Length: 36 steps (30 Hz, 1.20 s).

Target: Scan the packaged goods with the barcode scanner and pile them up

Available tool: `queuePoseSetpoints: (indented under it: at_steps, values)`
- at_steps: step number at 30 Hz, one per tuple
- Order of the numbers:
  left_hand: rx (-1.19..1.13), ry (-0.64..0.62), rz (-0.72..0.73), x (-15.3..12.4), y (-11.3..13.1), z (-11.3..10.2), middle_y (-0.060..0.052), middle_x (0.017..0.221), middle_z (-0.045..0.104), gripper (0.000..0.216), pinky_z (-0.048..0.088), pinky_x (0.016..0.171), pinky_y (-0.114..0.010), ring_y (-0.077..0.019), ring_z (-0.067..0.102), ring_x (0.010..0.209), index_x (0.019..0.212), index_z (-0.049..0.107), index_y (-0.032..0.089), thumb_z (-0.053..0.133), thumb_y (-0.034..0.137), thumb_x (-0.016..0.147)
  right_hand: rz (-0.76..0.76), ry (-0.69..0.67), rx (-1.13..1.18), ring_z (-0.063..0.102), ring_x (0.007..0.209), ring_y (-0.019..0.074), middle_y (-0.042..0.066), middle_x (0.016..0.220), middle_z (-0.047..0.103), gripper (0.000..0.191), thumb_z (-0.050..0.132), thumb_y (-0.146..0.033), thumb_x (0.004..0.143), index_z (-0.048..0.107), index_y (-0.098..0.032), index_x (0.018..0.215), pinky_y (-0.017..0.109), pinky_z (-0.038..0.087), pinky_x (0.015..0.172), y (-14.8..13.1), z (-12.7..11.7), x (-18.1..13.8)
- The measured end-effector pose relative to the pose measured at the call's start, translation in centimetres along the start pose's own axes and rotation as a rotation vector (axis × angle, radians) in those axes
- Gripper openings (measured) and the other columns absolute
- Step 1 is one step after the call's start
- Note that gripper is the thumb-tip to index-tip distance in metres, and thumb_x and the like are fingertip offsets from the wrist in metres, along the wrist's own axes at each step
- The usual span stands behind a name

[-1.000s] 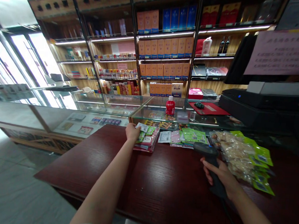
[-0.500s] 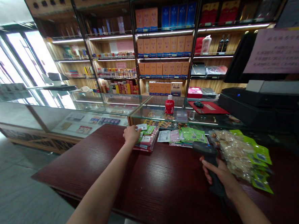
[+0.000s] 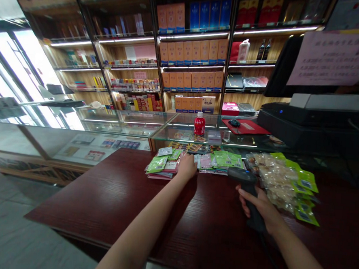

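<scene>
My right hand [image 3: 262,206] is wrapped around the handle of a black barcode scanner [image 3: 242,175], its head pointing left above the dark wooden counter. My left hand [image 3: 187,166] is between two groups of small flat packets, its fingers mostly hidden behind the back of the hand. Left of it lies a stack of packets [image 3: 161,166], with green and white ones on top. To its right is a row of packets [image 3: 223,159] in green, pink and white; a white packet at that row's left end is partly covered by my left hand.
Clear bags with green labels [image 3: 281,183] lie right of the scanner. A red bottle [image 3: 199,124] stands on the glass display case [image 3: 179,131] behind the counter [image 3: 96,204]. A mouse [image 3: 235,123], a monitor and shelves of boxes are farther back.
My left hand has moved right, from the left stack to the gap beside the right row. A green packet now shows on the left stack. My right hand still holds the scanner.
</scene>
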State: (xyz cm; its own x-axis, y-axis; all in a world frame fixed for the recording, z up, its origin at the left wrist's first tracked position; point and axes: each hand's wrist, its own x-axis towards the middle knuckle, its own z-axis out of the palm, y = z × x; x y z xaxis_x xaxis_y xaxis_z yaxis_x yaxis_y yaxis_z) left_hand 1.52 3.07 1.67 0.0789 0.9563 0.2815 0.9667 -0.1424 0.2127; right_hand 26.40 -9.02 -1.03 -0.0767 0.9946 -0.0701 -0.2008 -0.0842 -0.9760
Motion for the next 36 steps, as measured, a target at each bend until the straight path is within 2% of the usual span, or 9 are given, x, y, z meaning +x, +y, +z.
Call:
queuePoseSetpoints:
  at_steps: [5,10,13,17,22,27,33,36]
  values:
    - [0.081,-0.115,-0.103,0.5,1.0,2.2,-0.023,0.111,0.062,0.032,0.041,0.093,-0.037,-0.0301,0.057,0.110,0.104,0.065,0.007,0.046,0.028,0.090,0.005,0.008,-0.004,0.045,0.034,0.0082,-0.007,0.051,0.052,0.044,0.079,-0.049,0.064,0.059,-0.019,0.088,0.019,0.035,0.032,-0.1,0.2,0.0]
    - [0.040,-0.075,-0.202,-0.3,1.9,3.1,-0.024,0.120,0.057,0.036,0.041,0.092,-0.040,-0.0316,0.055,0.114,0.118,0.058,0.009,0.043,0.030,0.092,0.008,-0.011,0.002,0.045,0.035,0.0086,-0.007,0.051,0.053,0.044,0.079,-0.048,0.065,0.059,-0.018,0.089,0.020,0.036,0.032,-0.3,0.3,0.1]
    - [-0.009,-0.048,-0.177,-1.0,2.0,3.1,-0.021,0.114,0.060,0.031,0.041,0.092,-0.039,-0.0293,0.056,0.110,0.111,0.060,0.011,0.043,0.029,0.093,0.004,-0.021,0.008,0.045,0.035,0.0084,-0.007,0.052,0.052,0.043,0.079,-0.048,0.067,0.058,-0.018,0.090,0.020,0.036,0.032,-0.2,0.2,0.1]
    - [-0.038,0.003,-0.128,-1.8,1.4,2.9,-0.017,0.107,0.062,0.022,0.039,0.093,-0.037,-0.0269,0.057,0.105,0.100,0.062,0.012,0.052,0.028,0.088,0.001,-0.010,-0.010,0.045,0.034,0.0089,-0.007,0.052,0.052,0.044,0.079,-0.049,0.065,0.059,-0.019,0.090,0.021,0.035,0.032,-0.1,0.3,0.0]
    - [0.005,0.072,-0.204,-2.5,1.3,3.6,-0.019,0.116,0.057,0.037,0.038,0.094,-0.039,-0.0306,0.051,0.112,0.111,0.059,0.011,0.052,0.040,0.088,-0.002,-0.007,-0.025,0.044,0.033,0.0086,-0.007,0.051,0.052,0.044,0.079,-0.050,0.064,0.059,-0.019,0.089,0.020,0.035,0.031,0.0,0.4,0.1]
    - [-0.032,0.071,-0.169,-2.7,1.5,4.0,-0.016,0.115,0.058,0.032,0.039,0.092,-0.037,-0.0291,0.050,0.112,0.108,0.062,0.018,0.046,0.040,0.092,0.001,-0.013,-0.023,0.045,0.034,0.0082,-0.007,0.052,0.052,0.042,0.078,-0.049,0.067,0.059,-0.019,0.090,0.020,0.035,0.032,0.0,0.3,0.0]
    - [-0.173,0.077,-0.098,-2.1,0.3,3.5,-0.013,0.093,0.064,0.035,0.041,0.086,-0.031,-0.0217,0.058,0.092,0.082,0.067,0.015,0.041,0.033,0.094,0.007,-0.024,-0.023,0.045,0.035,0.0083,-0.007,0.052,0.053,0.042,0.077,-0.047,0.068,0.058,-0.019,0.092,0.019,0.035,0.032,-0.2,0.4,-0.1]
    - [-0.190,0.097,-0.166,-1.8,0.4,3.8,-0.014,0.100,0.063,0.026,0.040,0.089,-0.031,-0.0233,0.057,0.098,0.093,0.066,0.011,0.053,0.033,0.089,0.016,-0.032,-0.018,0.045,0.035,0.0083,-0.007,0.051,0.053,0.042,0.078,-0.046,0.068,0.058,-0.018,0.092,0.019,0.035,0.032,-0.1,0.4,-0.1]
